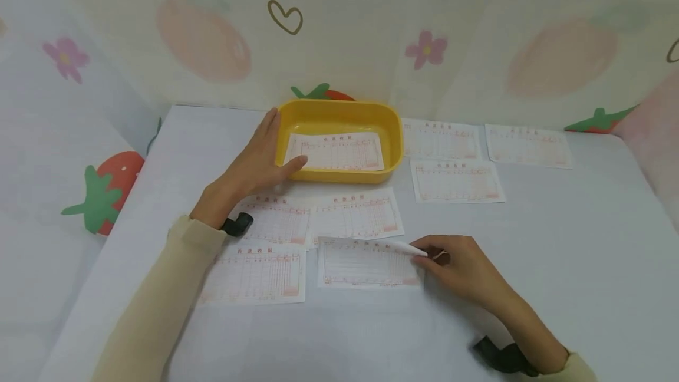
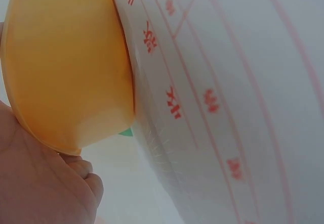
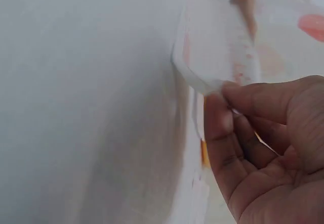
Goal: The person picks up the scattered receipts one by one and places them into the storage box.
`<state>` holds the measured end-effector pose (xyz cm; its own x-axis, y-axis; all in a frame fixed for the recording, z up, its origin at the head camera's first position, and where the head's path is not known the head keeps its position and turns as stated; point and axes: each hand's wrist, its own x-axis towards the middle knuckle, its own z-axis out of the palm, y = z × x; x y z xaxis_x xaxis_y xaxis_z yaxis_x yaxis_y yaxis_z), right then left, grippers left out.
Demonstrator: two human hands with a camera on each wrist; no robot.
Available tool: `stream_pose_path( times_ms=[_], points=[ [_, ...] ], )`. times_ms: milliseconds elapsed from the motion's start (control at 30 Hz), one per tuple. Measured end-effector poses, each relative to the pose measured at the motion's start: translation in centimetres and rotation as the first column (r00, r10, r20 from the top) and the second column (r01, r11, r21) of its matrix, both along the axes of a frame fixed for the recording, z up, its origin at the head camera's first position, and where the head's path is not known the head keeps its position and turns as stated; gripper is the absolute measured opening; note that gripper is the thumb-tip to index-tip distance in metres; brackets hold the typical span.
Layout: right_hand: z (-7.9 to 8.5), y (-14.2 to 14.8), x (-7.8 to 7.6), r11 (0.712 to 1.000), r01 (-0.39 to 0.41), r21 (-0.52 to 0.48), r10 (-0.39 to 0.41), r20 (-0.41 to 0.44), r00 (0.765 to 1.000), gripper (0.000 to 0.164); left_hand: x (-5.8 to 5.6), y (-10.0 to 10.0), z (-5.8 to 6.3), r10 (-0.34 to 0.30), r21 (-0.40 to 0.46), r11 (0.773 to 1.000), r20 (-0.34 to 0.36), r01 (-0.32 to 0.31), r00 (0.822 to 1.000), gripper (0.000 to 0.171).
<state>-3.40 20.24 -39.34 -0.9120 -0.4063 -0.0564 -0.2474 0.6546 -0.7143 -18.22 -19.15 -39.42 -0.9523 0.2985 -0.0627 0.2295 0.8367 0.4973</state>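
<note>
A yellow plastic basin [image 1: 342, 177] stands at the back of the table with a printed receipt slip [image 1: 334, 152] lying in it. My left hand [image 1: 254, 155] grips the basin's left end, the thumb over the front rim and the fingers along the outer side. In the left wrist view, that hand [image 2: 45, 173] holds the orange-looking basin [image 2: 71, 67] by its rim. My right hand [image 1: 464, 267] pinches the right edge of another receipt slip [image 1: 366, 264], which is lifted and curled there. In the right wrist view, thumb and forefinger hold the slip's [image 3: 212, 42] edge.
Several receipt slips lie flat on the white table [image 1: 573, 264]: three right of the basin, including one receipt [image 1: 458, 181], and others in front, such as the lower left receipt [image 1: 260, 276]. A patterned cloth wall [image 1: 467, 87] rises behind the table.
</note>
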Motion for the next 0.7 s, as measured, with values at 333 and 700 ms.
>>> stream_pose_path(
  times_ms=[333, 700],
  points=[
    [0.3, 0.8, -0.8, 0.983, 0.139, -0.122, -0.135, 0.043, 0.990, 0.010, 0.2, 0.1, -0.2, 0.002, -0.003, 1.000, 0.000, -0.002, 1.000, 0.112],
    [1.2, 1.0, -2.3, 0.957, 0.208, -0.200, -0.188, 0.112, 0.976, 0.014, 0.3, 0.1, -0.2, 0.001, 0.008, 1.000, 0.008, -0.001, 1.000, 0.112]
  ],
)
